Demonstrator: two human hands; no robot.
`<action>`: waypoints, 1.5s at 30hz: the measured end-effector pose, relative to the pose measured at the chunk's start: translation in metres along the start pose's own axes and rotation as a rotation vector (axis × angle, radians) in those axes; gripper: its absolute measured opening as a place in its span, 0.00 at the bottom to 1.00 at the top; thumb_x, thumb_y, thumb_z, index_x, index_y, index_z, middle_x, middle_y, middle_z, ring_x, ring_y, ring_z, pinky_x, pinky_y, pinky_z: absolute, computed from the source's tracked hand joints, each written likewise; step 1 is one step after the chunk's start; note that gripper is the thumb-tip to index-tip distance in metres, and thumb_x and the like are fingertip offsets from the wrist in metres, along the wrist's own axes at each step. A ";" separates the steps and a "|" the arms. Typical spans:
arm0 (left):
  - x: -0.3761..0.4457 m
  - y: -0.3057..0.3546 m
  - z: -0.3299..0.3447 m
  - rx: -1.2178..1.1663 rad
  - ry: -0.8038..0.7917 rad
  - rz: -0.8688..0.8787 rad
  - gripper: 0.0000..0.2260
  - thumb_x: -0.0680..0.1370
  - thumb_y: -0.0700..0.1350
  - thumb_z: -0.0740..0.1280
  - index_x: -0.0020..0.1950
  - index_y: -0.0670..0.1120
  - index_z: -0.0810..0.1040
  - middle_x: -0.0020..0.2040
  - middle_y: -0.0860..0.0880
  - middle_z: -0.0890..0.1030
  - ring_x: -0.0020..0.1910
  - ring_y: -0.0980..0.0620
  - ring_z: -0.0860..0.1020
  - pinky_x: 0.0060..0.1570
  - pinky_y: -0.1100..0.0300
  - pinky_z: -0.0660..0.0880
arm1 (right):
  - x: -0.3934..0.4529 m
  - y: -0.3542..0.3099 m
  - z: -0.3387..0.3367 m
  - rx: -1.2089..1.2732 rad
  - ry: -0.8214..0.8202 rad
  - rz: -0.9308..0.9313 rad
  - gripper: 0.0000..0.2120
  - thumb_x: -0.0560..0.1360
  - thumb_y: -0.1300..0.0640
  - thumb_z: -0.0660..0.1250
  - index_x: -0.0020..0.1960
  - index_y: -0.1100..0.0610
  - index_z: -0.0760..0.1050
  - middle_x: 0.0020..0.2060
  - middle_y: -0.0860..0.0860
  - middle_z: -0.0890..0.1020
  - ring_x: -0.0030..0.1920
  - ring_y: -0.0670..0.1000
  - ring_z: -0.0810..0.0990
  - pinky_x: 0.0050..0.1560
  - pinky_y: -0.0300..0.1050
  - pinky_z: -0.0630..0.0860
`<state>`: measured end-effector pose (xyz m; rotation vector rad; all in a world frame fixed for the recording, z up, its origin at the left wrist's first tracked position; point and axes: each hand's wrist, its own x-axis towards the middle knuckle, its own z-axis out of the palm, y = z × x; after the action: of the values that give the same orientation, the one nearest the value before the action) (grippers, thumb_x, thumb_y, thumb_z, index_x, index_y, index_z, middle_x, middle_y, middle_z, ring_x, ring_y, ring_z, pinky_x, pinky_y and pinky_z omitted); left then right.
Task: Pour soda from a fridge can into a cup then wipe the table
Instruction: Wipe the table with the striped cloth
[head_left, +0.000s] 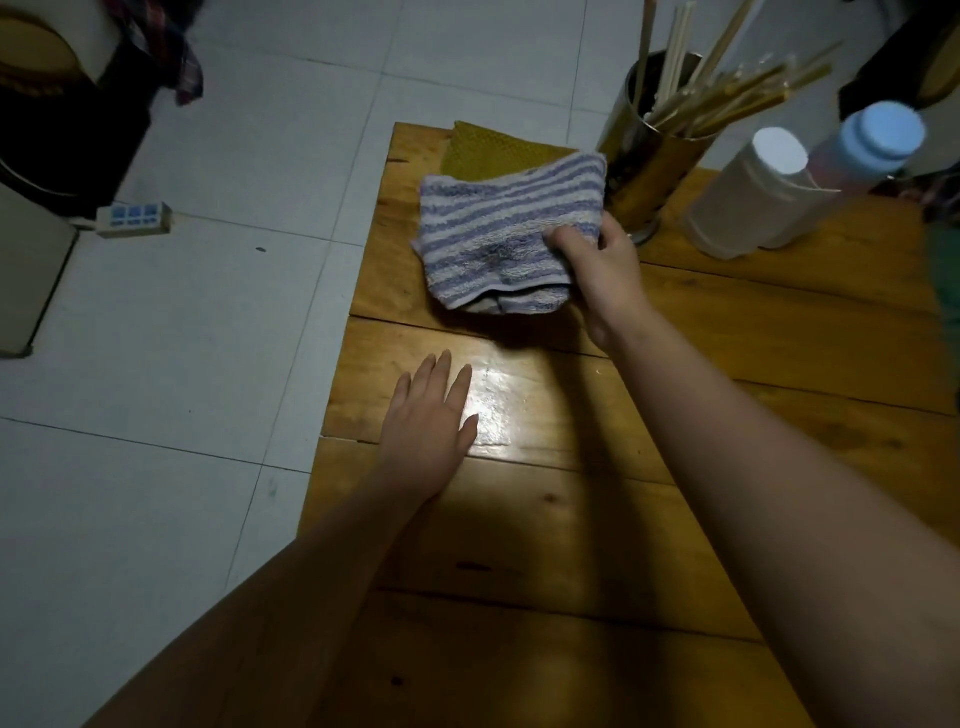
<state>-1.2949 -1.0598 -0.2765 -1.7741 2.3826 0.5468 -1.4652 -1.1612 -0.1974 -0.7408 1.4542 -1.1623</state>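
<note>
Right hand pinches the striped towel at 12 o'clock; left hand lies flat at the table edge, 9 o'clock.

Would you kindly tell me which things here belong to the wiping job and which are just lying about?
In use: striped towel, right hand, left hand, wooden table.

Lying about: yellow cloth, chopstick holder, two capped bottles, power strip.
</note>
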 end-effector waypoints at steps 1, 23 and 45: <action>-0.006 0.007 0.003 -0.004 -0.003 0.005 0.25 0.80 0.53 0.54 0.75 0.46 0.54 0.76 0.43 0.55 0.75 0.45 0.53 0.73 0.48 0.51 | -0.009 0.000 -0.010 -0.007 0.006 0.000 0.10 0.72 0.65 0.66 0.52 0.57 0.73 0.41 0.50 0.80 0.40 0.48 0.80 0.44 0.43 0.79; -0.094 0.163 0.073 -0.021 -0.038 0.072 0.25 0.81 0.52 0.53 0.76 0.46 0.53 0.77 0.43 0.53 0.76 0.45 0.50 0.73 0.50 0.46 | -0.145 0.081 -0.268 0.107 0.628 0.100 0.10 0.75 0.63 0.65 0.54 0.56 0.68 0.43 0.51 0.78 0.43 0.50 0.79 0.43 0.44 0.78; -0.098 0.199 0.083 0.036 -0.011 -0.022 0.23 0.81 0.49 0.52 0.75 0.44 0.56 0.77 0.41 0.53 0.76 0.42 0.51 0.72 0.48 0.51 | -0.130 0.108 -0.305 -1.336 0.017 -0.261 0.31 0.76 0.50 0.61 0.75 0.51 0.51 0.76 0.52 0.53 0.75 0.56 0.46 0.73 0.55 0.46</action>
<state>-1.4623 -0.8929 -0.2813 -1.7758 2.3478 0.5067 -1.7143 -0.9282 -0.2696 -1.8394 2.1220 -0.1981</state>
